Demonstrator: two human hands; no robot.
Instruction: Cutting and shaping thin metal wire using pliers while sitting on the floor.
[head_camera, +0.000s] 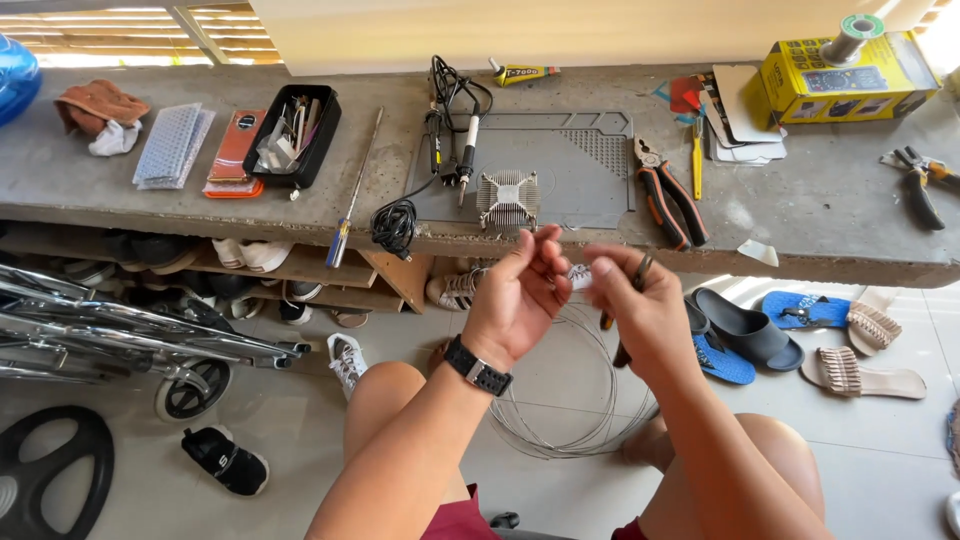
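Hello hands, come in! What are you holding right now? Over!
Left hand pinching thin wire coil. Right hand gripping small pliers. Heatsink on bench beyond, nothing blocking.

Grey concrete table (820, 215) across the upper view; wooden shelf (330, 262) beneath its left half; pale tiled floor (560, 480) below; slatted window (110, 30) beyond the far-left corner, bright with daylight.

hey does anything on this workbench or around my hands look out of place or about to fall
Yes. The long blue-handled screwdriver lies with its handle jutting past the edge of the grey concrete bench, so it could slip off. A small white scrap also sits right at the bench's edge. Shoes and sandals lie scattered on the floor.
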